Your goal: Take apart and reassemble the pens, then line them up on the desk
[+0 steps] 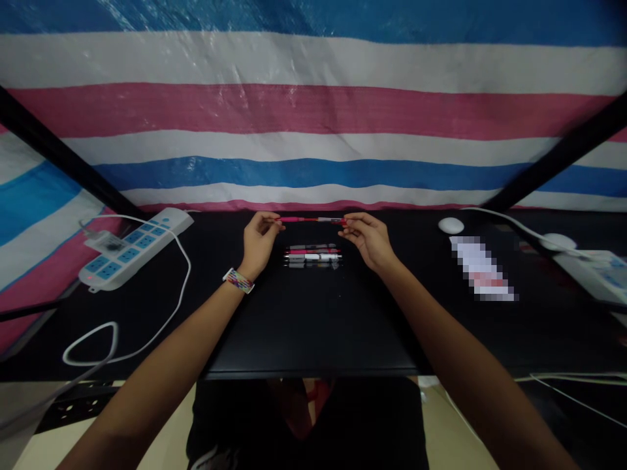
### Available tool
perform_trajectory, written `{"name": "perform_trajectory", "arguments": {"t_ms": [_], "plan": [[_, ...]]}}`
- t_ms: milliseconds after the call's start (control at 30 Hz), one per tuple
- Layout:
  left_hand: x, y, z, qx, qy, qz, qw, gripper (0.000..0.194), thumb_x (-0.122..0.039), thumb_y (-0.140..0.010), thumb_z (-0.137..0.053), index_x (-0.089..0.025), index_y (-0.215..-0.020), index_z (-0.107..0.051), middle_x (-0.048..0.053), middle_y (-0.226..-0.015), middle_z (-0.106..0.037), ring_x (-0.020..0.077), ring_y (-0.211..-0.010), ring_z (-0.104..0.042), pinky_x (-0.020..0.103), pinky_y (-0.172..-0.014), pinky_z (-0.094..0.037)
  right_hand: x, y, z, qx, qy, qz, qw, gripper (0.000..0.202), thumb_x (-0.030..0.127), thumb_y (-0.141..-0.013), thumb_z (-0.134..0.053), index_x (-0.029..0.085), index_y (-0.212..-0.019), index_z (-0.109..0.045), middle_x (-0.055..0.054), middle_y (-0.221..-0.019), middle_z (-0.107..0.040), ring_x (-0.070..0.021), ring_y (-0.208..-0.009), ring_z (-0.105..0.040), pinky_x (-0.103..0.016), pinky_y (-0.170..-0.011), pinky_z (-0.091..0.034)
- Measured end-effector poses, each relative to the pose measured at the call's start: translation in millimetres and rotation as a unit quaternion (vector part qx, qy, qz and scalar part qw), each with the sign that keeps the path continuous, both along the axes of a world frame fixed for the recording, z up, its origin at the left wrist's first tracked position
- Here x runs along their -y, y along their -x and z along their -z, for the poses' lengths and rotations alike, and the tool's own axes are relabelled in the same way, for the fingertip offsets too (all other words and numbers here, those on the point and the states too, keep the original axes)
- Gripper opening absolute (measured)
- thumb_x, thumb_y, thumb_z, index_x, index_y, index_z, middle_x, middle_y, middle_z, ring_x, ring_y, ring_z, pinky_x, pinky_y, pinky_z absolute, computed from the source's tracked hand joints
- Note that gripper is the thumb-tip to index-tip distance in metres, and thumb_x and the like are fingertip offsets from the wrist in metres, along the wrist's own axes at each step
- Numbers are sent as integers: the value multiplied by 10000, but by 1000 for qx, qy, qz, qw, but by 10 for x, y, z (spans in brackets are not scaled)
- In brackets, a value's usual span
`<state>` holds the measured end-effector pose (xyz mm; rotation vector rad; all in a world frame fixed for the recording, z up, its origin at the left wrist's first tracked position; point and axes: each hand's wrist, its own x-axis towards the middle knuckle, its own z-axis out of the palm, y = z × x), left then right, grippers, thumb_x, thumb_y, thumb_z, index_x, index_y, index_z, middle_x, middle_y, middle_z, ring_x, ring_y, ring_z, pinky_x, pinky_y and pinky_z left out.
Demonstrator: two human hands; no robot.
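A red pen [308, 219] lies level across the far part of the black desk [313, 333], one end in each hand. My left hand [259, 243], with a colourful woven band on the wrist, pinches its left end. At the other end, the fingers of my right hand [368, 240] are closed on the pen. Just nearer to me, several pens lie in parallel, among them a red pen [312, 251] and a white-and-grey pen [313, 258]. Whether the held pen touches the desk I cannot tell.
To the left stands a white power strip [140, 248] with a plug and a looping white cable [183, 287]. A white mouse [450, 226], a blurred-out paper [482, 269] and another power strip [595, 271] are on the right. Striped sheeting [313, 111] hangs behind the desk.
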<state>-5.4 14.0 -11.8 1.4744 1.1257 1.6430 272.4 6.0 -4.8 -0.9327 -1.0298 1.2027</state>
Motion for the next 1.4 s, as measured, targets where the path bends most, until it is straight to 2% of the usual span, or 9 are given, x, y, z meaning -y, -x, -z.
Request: {"name": "perform_trajectory", "arguments": {"t_ms": [200,367,533,933,1400], "plan": [[-11,23,11,-19,-9,-4,1000,83,-210,-946,-728,-208,-1023,-698,31,-900,-737,176,-844,-783,318,-799,-630,-10,-19,-3,-12,4,13,1000,182,315,-748,-880,250,-901,-804,3,-761,-696,-178,-763,-687,-480,-970,-662],[-14,17,10,1,-6,0,1000,89,-208,-923,-753,-203,-1006,-721,25,-887,-744,165,-816,-783,284,-741,-614,3,3,-31,-36,15,25,999,195,289,-690,-907,240,-855,-815,7,-739,-697,-160,-737,-667,-410,-887,-657],[-9,-6,-5,26,-6,-1,1000,83,-164,-900,-760,-190,-975,-737,21,-861,-751,155,-785,-782,251,-699,-592,16,12,-48,-38,15,37,998,186,292,-679,-905,234,-833,-819,0,-724,-693,-160,-724,-657,-399,-872,-651],[0,-10,-2,26,-1,11,1000,102,-139,-902,-753,-188,-990,-739,26,-875,-759,157,-798,-798,246,-691,-589,18,-4,-47,-42,43,-10,998,195,266,-699,-907,234,-861,-805,-5,-748,-706,-171,-761,-670,-416,-932,-642],[-27,20,-2,41,6,-8,999,98,-196,-893,-784,-197,-980,-739,22,-871,-761,167,-795,-798,240,-668,-585,-2,-43,-86,-74,60,37,995,131,210,-701,-795,217,-832,-786,3,-722,-671,-145,-705,-640,-358,-870,-645]]}}
